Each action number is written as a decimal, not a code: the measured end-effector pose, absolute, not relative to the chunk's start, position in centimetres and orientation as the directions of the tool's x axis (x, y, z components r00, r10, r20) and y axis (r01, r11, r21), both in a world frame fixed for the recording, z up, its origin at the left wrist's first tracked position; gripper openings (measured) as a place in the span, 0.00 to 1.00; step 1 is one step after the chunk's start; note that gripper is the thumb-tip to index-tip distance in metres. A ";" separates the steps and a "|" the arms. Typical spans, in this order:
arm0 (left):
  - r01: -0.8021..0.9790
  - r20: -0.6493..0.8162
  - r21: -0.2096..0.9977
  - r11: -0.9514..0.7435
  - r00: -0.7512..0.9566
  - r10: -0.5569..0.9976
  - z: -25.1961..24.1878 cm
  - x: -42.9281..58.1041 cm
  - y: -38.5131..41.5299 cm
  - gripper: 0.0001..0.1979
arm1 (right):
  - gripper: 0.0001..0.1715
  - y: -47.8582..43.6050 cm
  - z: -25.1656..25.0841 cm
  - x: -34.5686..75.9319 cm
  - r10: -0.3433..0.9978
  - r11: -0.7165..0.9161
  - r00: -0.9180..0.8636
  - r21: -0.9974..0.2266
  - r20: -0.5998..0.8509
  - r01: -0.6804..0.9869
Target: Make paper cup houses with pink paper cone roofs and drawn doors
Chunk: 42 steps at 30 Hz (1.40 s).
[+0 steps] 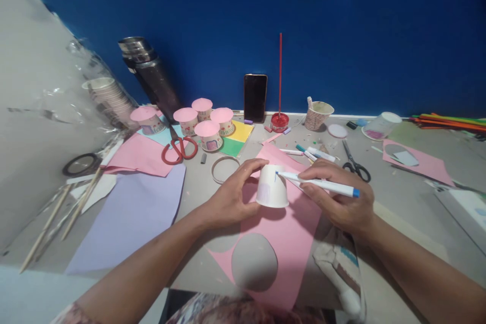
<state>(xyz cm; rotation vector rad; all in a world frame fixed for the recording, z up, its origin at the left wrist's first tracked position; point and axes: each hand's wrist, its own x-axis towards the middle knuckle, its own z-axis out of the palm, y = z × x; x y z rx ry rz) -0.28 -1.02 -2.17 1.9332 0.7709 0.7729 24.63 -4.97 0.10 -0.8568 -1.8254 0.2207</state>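
The left hand (230, 196) pinches the white cup (276, 190), rim beside thumb; the right hand (345, 200) pinches a marker (334, 187), dark scissors (350, 156) just beyond its knuckles.

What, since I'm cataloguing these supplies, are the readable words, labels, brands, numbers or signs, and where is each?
No text can be read.
Pink-topped cups: marks too small to read.
White box: bluish mark too blurred to read.
White cup in the left hand: blue strokes, no readable word.
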 end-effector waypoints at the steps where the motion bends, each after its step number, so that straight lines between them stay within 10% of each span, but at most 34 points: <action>1: 0.213 0.205 0.887 -0.411 0.614 0.762 -2.2 -0.3 -1.0 0.39 | 0.09 -5.0 0.1 24.6 0.648 0.726 -0.187 -0.524 0.738 0.445; 42: 0.069 0.122 0.975 -0.212 0.630 0.767 -2.7 -0.4 -0.9 0.40 | 0.12 -5.0 -0.3 25.2 0.615 0.744 -0.163 -0.498 0.772 0.446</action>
